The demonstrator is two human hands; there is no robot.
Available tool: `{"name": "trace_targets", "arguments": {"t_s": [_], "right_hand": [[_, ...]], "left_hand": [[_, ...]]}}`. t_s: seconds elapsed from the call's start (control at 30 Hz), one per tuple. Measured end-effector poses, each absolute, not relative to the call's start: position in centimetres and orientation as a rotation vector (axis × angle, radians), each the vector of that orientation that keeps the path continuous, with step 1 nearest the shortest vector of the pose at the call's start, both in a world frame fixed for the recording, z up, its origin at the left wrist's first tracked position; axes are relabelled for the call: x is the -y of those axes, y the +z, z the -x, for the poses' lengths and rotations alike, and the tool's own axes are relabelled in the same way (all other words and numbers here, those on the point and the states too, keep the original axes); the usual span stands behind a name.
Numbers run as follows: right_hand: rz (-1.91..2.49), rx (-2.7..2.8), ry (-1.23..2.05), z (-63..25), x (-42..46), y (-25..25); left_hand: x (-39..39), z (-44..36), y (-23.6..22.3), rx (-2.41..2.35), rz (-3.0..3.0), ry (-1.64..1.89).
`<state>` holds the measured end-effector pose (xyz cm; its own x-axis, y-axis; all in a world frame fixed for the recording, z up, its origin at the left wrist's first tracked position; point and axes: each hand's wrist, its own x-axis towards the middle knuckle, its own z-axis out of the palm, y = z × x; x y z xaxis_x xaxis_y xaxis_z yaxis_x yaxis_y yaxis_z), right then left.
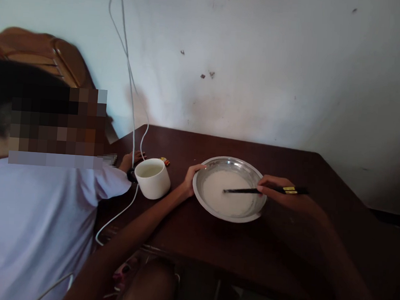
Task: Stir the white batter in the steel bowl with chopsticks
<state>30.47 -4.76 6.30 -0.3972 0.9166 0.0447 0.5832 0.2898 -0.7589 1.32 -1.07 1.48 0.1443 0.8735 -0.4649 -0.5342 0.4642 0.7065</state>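
Note:
A shiny metal bowl (231,162) stands on the dark wooden table, holding a whitish, thick-looking liquid (223,204). My left hand (191,179) grips the bowl's left rim, thumb on top and the other fingers mostly hidden behind the side. Over the right rim, my right hand (279,190) is closed around black chopsticks (241,190) with gold bands near the upper end. Their tips reach into the liquid near the middle of the bowl. Whether there is one stick or a pair pressed together is hard to make out.
A white cup (153,181) with pale liquid is left of the bowl, by a small red-and-yellow item (165,161). White cables (129,63) hang down to the table (268,251). A person in a white shirt (34,220) sits at the left, before a wooden chair (69,61).

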Motion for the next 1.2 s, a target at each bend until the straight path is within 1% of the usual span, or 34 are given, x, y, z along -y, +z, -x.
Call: {"name": "trace_targets", "arguments": {"t_s": [0.1,0.17,0.33,0.43,0.53,0.6,0.73,0.8,0.93,1.03,1.13,1.2], "right_hand": [[1.389,2.008,0.784,-30.5,4.2,5.7],[1.424,1.952,0.754,-31.5,4.0,6.0],[1.346,2.047,0.929,-31.6,4.6,6.6],[1.347,2.085,0.763,-30.1,4.4,5.7],[1.422,2.014,0.600,-30.5,3.9,5.3],[1.456,1.951,0.640,-31.4,3.8,5.8],[1.390,1.989,0.894,-31.4,4.3,6.4],[1.343,2.042,0.861,-30.4,4.3,6.1],[1.451,1.964,0.620,-30.5,3.8,5.4],[1.498,1.896,0.709,-32.1,4.0,6.0],[1.387,1.997,0.881,-31.8,4.5,6.3],[1.343,2.034,0.868,-30.5,4.5,5.9]], "left_hand": [[1.2,-1.3,1.6,-0.989,-0.432,1.050],[1.2,-1.3,1.6,-0.990,-0.432,1.050],[1.0,-1.3,1.4,-0.972,-0.399,1.056],[0.9,-1.2,1.3,-0.944,-0.379,1.064],[0.9,-1.2,1.2,-0.932,-0.394,1.069],[0.9,-1.2,1.3,-0.943,-0.411,1.063],[1.0,-1.3,1.4,-0.973,-0.417,1.064],[1.0,-1.3,1.3,-0.977,-0.407,1.065],[0.9,-1.3,1.2,-0.944,-0.418,1.070],[0.9,-1.3,1.2,-0.936,-0.419,1.076],[1.0,-1.3,1.4,-0.942,-0.407,1.065],[1.1,-1.3,1.5,-0.955,-0.400,1.053]]}}
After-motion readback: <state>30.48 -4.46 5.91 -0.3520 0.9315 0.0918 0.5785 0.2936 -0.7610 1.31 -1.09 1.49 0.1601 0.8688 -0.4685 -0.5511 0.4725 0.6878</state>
